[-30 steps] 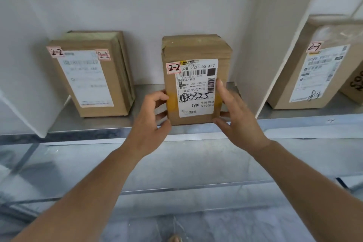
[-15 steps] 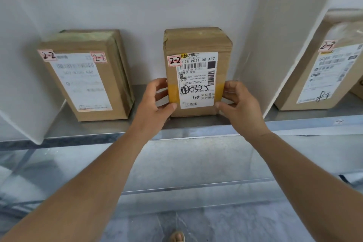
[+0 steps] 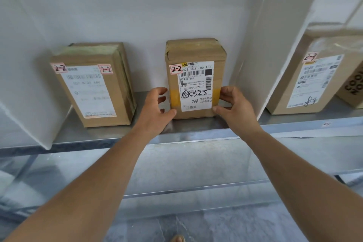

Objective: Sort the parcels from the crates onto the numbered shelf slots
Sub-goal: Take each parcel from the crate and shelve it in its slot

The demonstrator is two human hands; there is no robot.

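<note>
White wall behind, steel shelf (image 3: pixel 196 126) in front, and both hands are on the middle parcel (image 3: pixel 195 78), standing upright on the metal! Left hand (image 3: pixel 155 110) curls round its left edge, right hand (image 3: pixel 233 108) clamps the right edge, thumbs on the front face. Its tag reads 2-2. Left of it stands another 2-2 parcel (image 3: pixel 92 86), well apart. Beyond the white divider (image 3: pixel 261 45), a 2-3 parcel (image 3: pixel 312 78) leans.
</note>
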